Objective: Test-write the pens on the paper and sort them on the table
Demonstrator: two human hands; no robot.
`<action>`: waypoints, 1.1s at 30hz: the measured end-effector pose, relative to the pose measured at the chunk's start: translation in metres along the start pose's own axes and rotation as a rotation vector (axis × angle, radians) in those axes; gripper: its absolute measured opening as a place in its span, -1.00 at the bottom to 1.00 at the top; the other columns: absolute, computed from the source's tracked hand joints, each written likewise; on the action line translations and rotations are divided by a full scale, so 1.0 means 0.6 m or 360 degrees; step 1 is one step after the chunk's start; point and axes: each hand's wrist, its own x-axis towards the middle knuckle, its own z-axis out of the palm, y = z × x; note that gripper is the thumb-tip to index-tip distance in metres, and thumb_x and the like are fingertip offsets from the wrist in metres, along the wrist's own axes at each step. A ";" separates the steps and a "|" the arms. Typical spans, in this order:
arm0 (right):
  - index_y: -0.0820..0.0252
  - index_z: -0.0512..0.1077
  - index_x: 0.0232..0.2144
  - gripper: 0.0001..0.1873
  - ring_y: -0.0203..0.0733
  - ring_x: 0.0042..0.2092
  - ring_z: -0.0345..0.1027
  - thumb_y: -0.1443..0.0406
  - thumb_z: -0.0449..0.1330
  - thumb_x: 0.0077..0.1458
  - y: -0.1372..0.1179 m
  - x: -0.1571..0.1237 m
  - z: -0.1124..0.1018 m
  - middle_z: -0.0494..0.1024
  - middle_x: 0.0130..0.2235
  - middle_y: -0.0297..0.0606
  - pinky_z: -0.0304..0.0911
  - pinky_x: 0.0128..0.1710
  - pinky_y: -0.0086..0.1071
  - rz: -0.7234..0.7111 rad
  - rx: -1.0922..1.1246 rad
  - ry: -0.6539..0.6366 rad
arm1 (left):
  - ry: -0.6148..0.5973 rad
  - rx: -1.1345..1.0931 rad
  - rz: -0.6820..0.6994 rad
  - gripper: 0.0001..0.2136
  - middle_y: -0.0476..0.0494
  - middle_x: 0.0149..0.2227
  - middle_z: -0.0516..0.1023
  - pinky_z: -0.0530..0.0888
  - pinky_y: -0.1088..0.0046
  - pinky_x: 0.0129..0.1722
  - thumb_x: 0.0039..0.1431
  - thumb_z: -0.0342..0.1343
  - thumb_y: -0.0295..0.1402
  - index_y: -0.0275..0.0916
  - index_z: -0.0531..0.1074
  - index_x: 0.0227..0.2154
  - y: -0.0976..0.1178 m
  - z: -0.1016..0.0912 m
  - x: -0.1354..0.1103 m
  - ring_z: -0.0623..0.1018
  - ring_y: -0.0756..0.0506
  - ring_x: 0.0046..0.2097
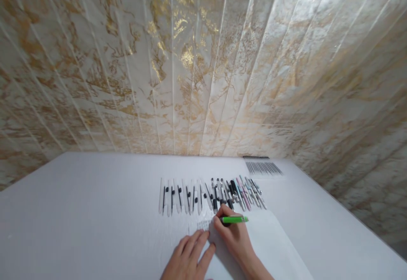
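Observation:
My right hand (232, 237) is closed around a green pen (234, 219), its tip down on a white sheet of paper (270, 242) with small written marks (203, 225). My left hand (187, 259) lies flat on the paper just left of it, fingers stretched out, holding nothing. Just beyond both hands lies a row of several pens (210, 195) side by side, white and black ones on the left, coloured ones on the right.
The white table (79, 208) stands against a gold-and-white marbled panel wall (197, 68). A set of thin dark refills (263, 167) lies in a row near the table's far right corner. The table's right edge runs diagonally toward me.

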 end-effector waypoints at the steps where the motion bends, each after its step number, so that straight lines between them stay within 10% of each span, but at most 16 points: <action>1: 0.15 0.22 -0.61 -0.81 -0.29 -0.50 0.13 0.27 0.11 -0.03 -0.001 0.000 -0.001 0.26 -0.60 -0.42 0.04 -0.49 -0.45 -0.0005 -0.0012 -0.0001 | -0.0018 0.0000 0.0009 -0.56 -0.14 -0.07 0.58 0.28 0.35 -0.10 0.26 -0.09 0.03 -0.19 0.42 -0.07 0.000 0.000 0.000 0.47 -0.15 -0.05; 33: 0.16 0.20 -0.63 -0.81 -0.31 -0.51 0.09 0.32 0.12 -0.05 0.004 -0.002 -0.001 0.21 -0.61 -0.45 0.00 -0.50 -0.44 -0.0021 0.0086 -0.0017 | -0.0169 -0.0138 -0.0074 -0.58 -0.14 0.03 0.50 0.24 0.37 -0.03 0.26 -0.05 -0.01 -0.15 0.38 0.01 0.004 0.004 -0.007 0.41 -0.15 0.03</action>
